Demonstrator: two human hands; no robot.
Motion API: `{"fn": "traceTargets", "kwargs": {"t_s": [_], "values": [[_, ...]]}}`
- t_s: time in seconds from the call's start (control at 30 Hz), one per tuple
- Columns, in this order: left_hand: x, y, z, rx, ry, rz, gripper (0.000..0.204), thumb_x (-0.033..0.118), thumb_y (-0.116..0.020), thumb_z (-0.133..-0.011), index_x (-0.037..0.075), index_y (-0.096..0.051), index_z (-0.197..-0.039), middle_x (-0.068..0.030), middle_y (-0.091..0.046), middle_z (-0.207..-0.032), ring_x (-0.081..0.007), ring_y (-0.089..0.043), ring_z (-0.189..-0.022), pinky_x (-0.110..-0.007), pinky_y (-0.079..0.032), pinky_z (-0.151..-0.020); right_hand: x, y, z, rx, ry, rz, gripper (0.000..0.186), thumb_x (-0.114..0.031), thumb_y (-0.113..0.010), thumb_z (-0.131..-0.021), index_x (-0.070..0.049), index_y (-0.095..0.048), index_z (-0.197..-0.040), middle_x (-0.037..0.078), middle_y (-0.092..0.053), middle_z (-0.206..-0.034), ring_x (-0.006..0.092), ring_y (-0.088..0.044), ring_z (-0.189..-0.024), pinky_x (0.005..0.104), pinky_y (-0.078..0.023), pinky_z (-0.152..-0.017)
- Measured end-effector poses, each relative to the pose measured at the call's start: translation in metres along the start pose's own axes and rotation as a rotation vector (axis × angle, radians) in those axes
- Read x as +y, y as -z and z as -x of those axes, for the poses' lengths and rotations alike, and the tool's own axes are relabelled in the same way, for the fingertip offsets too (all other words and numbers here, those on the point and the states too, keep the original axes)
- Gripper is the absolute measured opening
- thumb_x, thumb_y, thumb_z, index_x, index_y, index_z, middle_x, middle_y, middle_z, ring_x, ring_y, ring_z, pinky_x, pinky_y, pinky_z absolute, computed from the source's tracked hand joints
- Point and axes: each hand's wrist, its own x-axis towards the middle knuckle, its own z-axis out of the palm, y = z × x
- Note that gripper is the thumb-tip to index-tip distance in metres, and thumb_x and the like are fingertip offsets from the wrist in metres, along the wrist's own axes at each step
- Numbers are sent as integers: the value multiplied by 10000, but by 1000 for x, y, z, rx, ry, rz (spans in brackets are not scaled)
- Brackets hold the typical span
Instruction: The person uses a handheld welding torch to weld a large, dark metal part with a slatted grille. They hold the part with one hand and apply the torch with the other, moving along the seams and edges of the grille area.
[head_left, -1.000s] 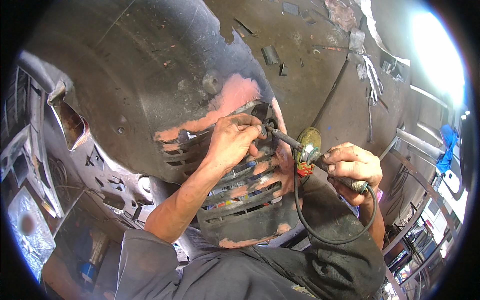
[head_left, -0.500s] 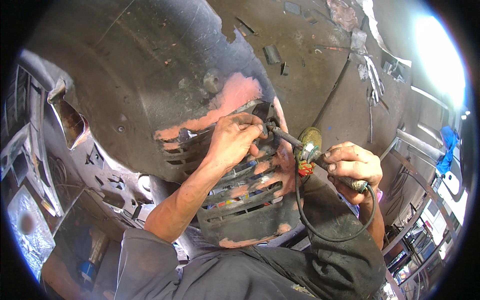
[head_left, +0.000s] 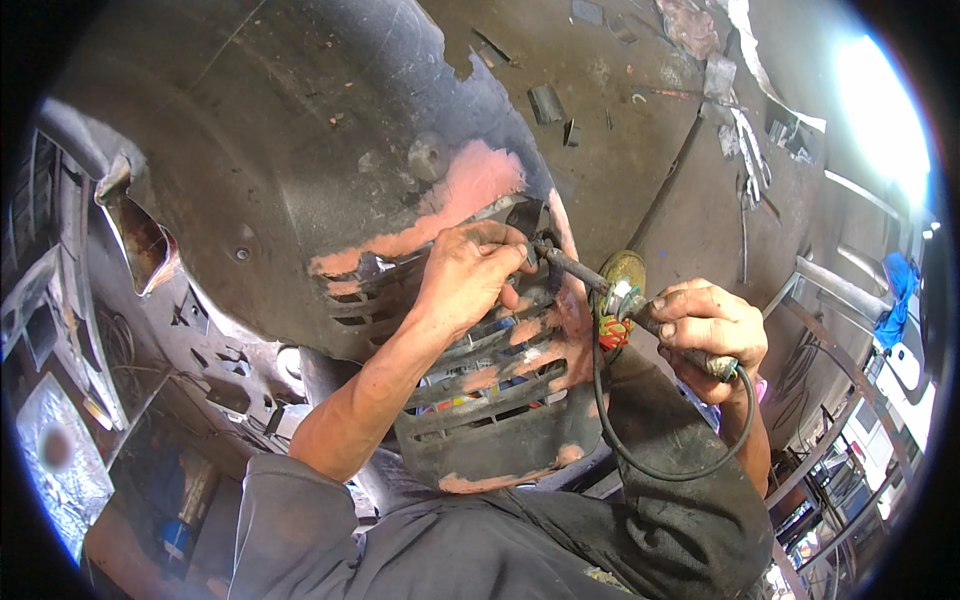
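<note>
A dark panel [head_left: 260, 200] with a slatted grille and pink filler patches [head_left: 470, 180] lies across my knee. My left hand [head_left: 475, 270] is closed in a pinch on a small dark piece [head_left: 530, 255] at the grille's upper right corner. The metal shaft [head_left: 575, 270] of a corded iron-like tool has its tip there, beside my fingertips; exact contact is unclear. My right hand [head_left: 710, 345] is wrapped round the tool's dark handle, with the black cord [head_left: 660, 478] looping down below it. A dirty yellow shoe [head_left: 625, 268] shows behind the shaft.
Scraps [head_left: 545, 105] and metal strips [head_left: 740, 145] lie on the floor beyond the panel. Cut sheet-metal parts [head_left: 225, 375] are at the left. A metal frame [head_left: 840, 360], a blue cloth [head_left: 895, 310] and a bright light patch are at the right.
Very little differs: my right hand and the tool have shifted a few pixels, while my left hand keeps its pinch at the same corner.
</note>
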Motion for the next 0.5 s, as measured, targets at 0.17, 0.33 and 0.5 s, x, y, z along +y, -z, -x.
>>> {"fn": "traceTargets", "kwargs": {"t_s": [0.17, 0.33, 0.5], "values": [[1, -1, 0, 5, 4, -6, 254, 116, -611, -916, -52, -601, -1106, -156, -718, -920, -84, -592, -506, -190, -408, -408, 0, 0, -1, 12, -1, 6, 312, -40, -640, -578, 32, -691, -877, 209, -693, -889, 350, -691, -776, 404, -552, -726], [0, -1, 0, 4, 8, 12, 229, 100, -606, -917, -48, -609, -1093, -150, -717, -918, -81, -590, -505, -186, -405, -404, 0, -1, 0, 22, -14, 11, 303, -34, -638, -594, 20, -696, -886, 205, -694, -889, 348, -692, -779, 403, -553, -727], [1, 0, 0, 15, 23, 0, 220, 97, -608, -916, -44, -611, -1084, -147, -715, -911, -81, -589, -510, -187, -407, -407, 1, -2, 0, 26, -16, 13, 296, -39, -644, -599, 15, -696, -886, 200, -697, -888, 349, -694, -783, 406, -552, -733]]}}
